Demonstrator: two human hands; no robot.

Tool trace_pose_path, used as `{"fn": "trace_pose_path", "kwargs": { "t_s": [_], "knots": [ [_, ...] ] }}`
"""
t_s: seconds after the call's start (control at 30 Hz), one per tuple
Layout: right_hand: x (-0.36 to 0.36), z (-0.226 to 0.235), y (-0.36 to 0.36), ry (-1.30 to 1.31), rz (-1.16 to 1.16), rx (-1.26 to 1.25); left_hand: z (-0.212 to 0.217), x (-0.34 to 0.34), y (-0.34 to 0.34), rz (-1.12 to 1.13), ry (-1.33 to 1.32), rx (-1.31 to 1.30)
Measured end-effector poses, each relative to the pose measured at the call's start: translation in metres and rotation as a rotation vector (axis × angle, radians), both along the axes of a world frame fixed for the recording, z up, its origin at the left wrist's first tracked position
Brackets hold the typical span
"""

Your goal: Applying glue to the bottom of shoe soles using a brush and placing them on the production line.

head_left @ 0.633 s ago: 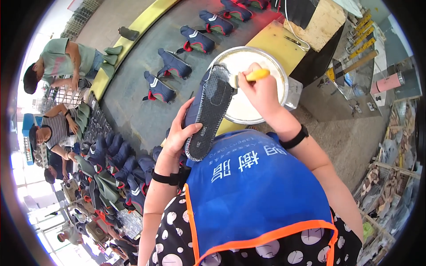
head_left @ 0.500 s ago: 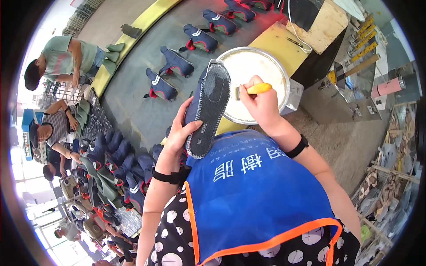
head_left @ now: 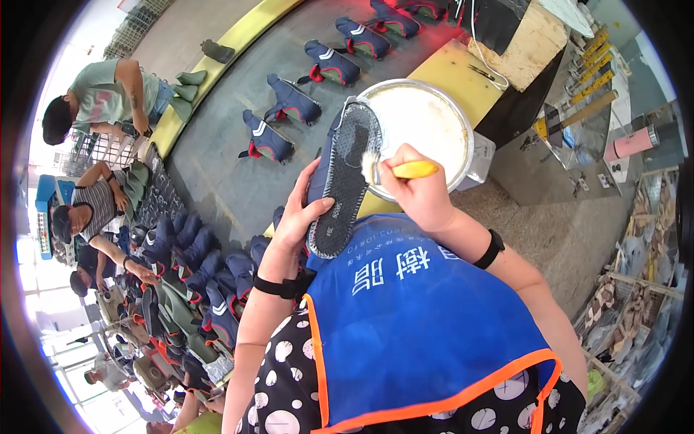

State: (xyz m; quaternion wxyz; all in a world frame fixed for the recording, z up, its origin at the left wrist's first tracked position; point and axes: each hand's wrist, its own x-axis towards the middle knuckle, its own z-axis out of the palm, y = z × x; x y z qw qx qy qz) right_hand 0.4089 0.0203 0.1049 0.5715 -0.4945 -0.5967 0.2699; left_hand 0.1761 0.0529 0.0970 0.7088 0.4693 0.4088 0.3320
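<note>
My left hand (head_left: 303, 207) grips a dark blue shoe upper (head_left: 345, 177), its black, white-stitched sole side turned up, thumb pressed on the lower part. In my right hand (head_left: 419, 189) is a brush (head_left: 413, 170) with a yellow handle. Its pale bristles touch or nearly touch the right edge of the black sole side, around the middle. Just beyond the brush stands a round metal pot (head_left: 426, 119) filled with whitish, creamy stuff.
Several blue shoe uppers (head_left: 295, 101) lie in a row on the grey conveyor belt (head_left: 217, 163) with yellow edges. A heap of shoe uppers (head_left: 206, 253) lies at left, near co-workers (head_left: 94, 213). A yellow ledge (head_left: 455, 72) runs behind the pot.
The brush has moved from over the pot to the shoe's sole side, its bristles now showing. The shoes on the belt have shifted slightly to the right.
</note>
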Motion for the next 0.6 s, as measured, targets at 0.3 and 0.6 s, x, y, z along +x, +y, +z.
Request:
{"fn": "trace_pose_path", "kwargs": {
  "t_s": [0.3, 0.6],
  "knots": [
    [0.034, 0.019, 0.058, -0.197, -0.093, -0.034, -0.004, -0.01, 0.006, -0.097, 0.004, 0.08],
    [0.026, 0.018, 0.073, -0.089, -0.107, 0.158, -0.008, -0.028, 0.001, -0.074, -0.135, -0.057]
  ]
}}
